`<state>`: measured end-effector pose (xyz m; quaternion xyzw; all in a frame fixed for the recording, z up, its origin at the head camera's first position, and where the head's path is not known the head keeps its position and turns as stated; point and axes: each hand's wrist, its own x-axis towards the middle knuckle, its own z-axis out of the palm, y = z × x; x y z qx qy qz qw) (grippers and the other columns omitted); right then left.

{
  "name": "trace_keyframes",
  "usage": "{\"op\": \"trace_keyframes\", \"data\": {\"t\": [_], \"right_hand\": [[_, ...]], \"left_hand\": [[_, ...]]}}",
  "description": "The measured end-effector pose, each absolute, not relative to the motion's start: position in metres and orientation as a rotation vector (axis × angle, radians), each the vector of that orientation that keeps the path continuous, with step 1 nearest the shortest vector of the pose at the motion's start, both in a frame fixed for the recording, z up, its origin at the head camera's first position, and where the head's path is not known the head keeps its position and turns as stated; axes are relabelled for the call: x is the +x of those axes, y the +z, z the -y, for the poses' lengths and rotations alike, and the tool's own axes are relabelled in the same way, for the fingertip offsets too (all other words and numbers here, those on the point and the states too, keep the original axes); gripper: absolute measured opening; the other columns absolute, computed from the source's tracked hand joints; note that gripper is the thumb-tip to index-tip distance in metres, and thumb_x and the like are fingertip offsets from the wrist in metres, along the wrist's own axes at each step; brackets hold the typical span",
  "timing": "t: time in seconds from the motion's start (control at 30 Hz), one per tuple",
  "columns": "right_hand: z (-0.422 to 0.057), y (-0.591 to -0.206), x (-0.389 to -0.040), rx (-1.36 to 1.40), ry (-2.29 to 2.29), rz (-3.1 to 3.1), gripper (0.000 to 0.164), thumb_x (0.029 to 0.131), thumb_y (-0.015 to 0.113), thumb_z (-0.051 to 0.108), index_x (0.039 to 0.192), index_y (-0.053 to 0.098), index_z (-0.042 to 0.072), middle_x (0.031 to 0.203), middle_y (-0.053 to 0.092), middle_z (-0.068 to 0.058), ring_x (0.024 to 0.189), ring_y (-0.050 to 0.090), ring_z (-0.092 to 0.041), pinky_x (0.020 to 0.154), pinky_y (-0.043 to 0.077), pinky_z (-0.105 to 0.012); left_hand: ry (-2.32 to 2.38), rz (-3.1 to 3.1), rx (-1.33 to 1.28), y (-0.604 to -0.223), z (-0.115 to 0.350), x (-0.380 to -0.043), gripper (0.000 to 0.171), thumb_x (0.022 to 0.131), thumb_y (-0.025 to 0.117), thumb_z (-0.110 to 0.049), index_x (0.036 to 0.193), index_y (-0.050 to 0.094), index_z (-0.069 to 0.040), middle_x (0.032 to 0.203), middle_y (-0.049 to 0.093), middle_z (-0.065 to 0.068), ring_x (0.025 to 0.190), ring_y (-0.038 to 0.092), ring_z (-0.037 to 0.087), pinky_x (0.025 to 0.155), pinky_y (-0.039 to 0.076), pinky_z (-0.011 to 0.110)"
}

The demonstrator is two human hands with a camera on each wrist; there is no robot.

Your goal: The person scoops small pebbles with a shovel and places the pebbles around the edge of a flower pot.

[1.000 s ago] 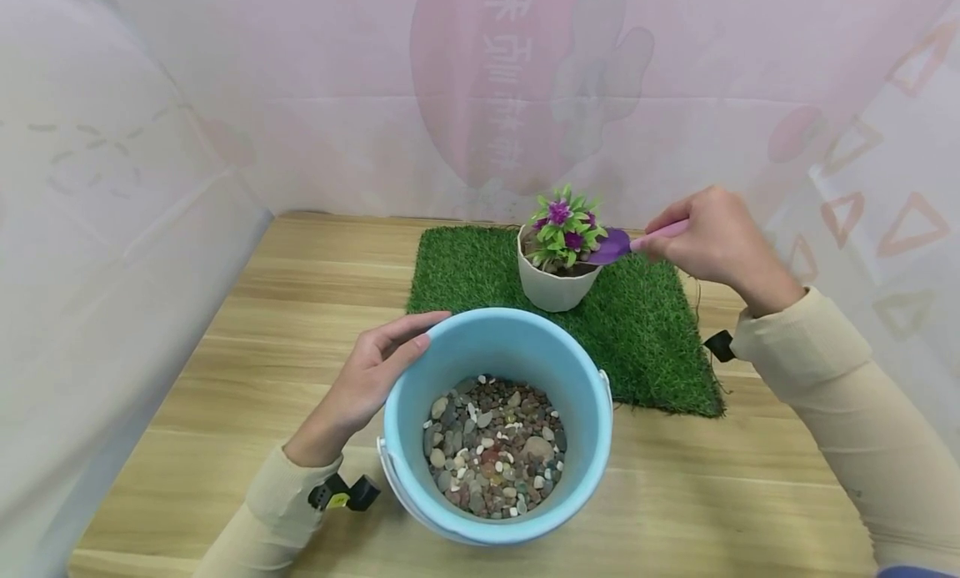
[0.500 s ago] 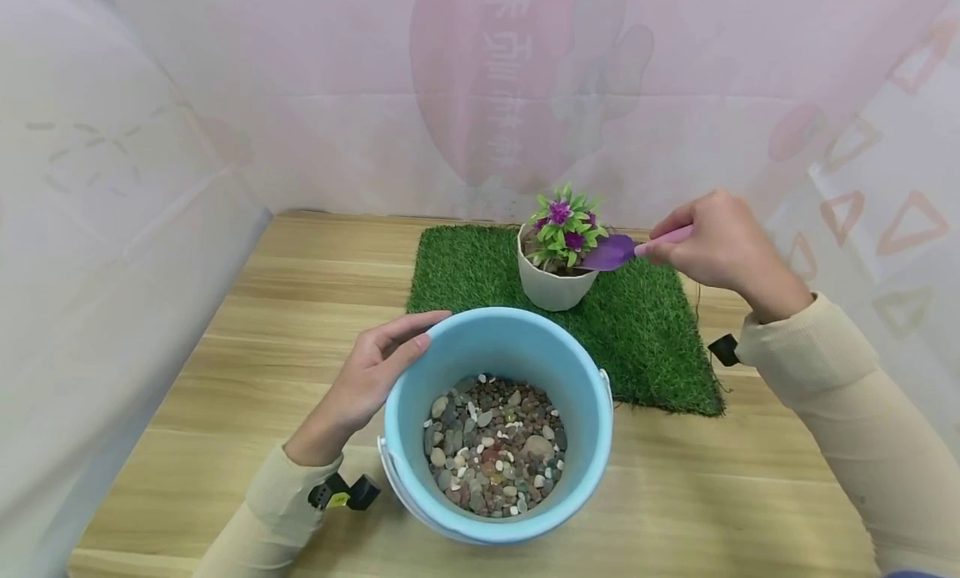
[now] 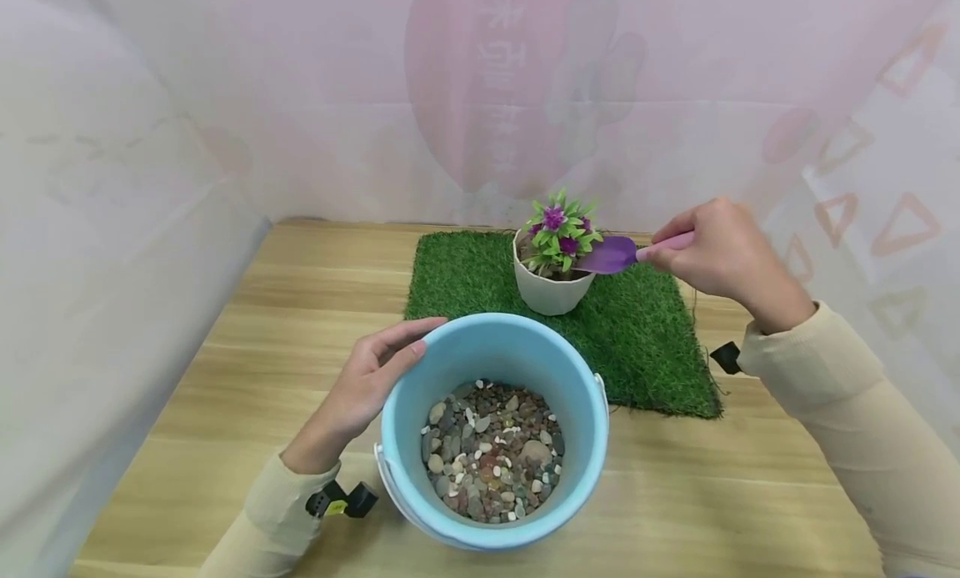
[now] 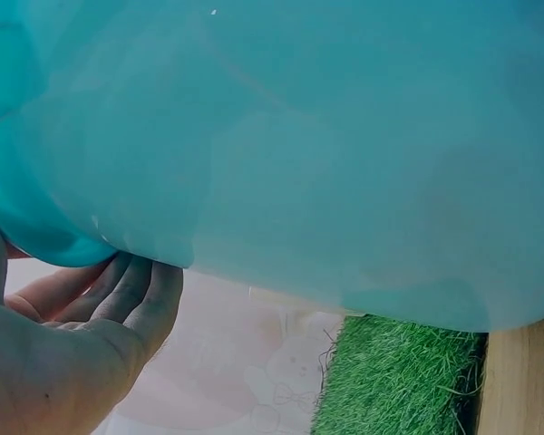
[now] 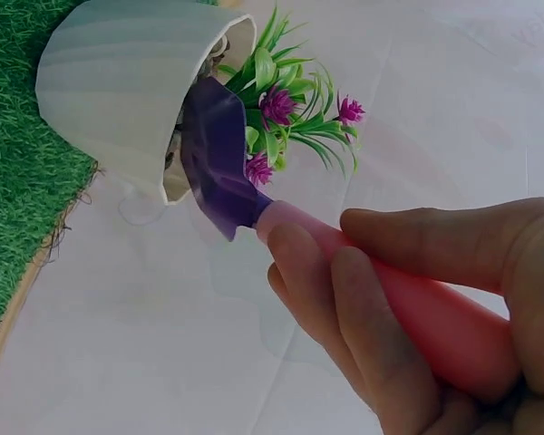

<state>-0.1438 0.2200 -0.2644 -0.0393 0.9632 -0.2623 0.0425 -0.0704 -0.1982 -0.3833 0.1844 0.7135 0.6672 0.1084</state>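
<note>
My right hand (image 3: 723, 253) grips the pink handle of a small garden trowel (image 3: 609, 255) with a purple blade. The blade leans over the rim of a white flowerpot (image 3: 551, 297), its tip beside the plant (image 5: 295, 113) with green leaves and purple flowers. Brown soil shows under the leaves. My left hand (image 3: 367, 378) rests against the upper left of a light blue bucket (image 3: 495, 332), thumb on the rim and fingers along the outside, as the left wrist view also shows. Mixed pebbles (image 3: 491, 453) cover the bucket's bottom.
The flowerpot stands on a green artificial grass mat (image 3: 637, 336) on a wooden table (image 3: 300, 278). A white bucket handle (image 3: 390, 486) hangs down the bucket's left side. Pale printed curtains (image 3: 337, 144) enclose the back and sides.
The trowel has drawn back slightly to the right and tilted, its blade still at the pot's rim. My left hand keeps its place on the bucket. The head view has shifted slightly.
</note>
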Motion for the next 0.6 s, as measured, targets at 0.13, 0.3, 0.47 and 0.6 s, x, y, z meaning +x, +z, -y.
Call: {"op": "trace_keyframes", "data": {"t": [0.13,0.3,0.47,0.6], "right_hand": [[-0.223,-0.267,-0.142,-0.132,-0.817,-2.979,0.037,0.093,0.08,0.038,0.11,0.082,0.005,0.106,0.082,-0.018,0.087,0.078,-0.025,0.062,0.058,-0.026],[-0.23,-0.268,-0.135,-0.115,-0.805,-3.018,0.036,0.094,0.079,0.042,0.11,0.083,0.01,0.103,0.083,-0.013,0.082,0.076,-0.019,0.055,0.055,-0.027],[-0.241,-0.267,-0.119,-0.131,-0.813,-3.102,0.042,0.092,0.08,0.051,0.112,0.083,0.014,0.103,0.083,-0.009,0.076,0.071,-0.001,0.051,0.05,-0.023],[-0.251,-0.262,-0.102,-0.146,-0.865,-3.172,0.04,0.089,0.083,0.05,0.11,0.084,0.015,0.1,0.083,-0.009,0.068,0.064,0.011,0.049,0.047,-0.018]], "left_hand": [[1.95,-2.099,0.552,-0.383,0.198,-0.071,0.042,0.112,0.05,-0.014,0.15,0.053,0.003,0.141,0.063,0.032,0.11,0.077,0.036,0.083,0.069,0.054],[1.937,-2.119,0.551,-0.384,0.199,-0.069,0.042,0.113,0.049,-0.015,0.151,0.053,0.002,0.139,0.064,0.031,0.109,0.076,0.041,0.08,0.07,0.054],[1.934,-2.124,0.551,-0.384,0.2,-0.071,0.042,0.112,0.049,-0.014,0.15,0.053,0.003,0.139,0.063,0.033,0.107,0.077,0.037,0.08,0.069,0.054],[1.926,-2.13,0.543,-0.383,0.2,-0.072,0.042,0.112,0.049,-0.014,0.15,0.053,0.004,0.14,0.063,0.032,0.107,0.078,0.034,0.08,0.07,0.054]]}}
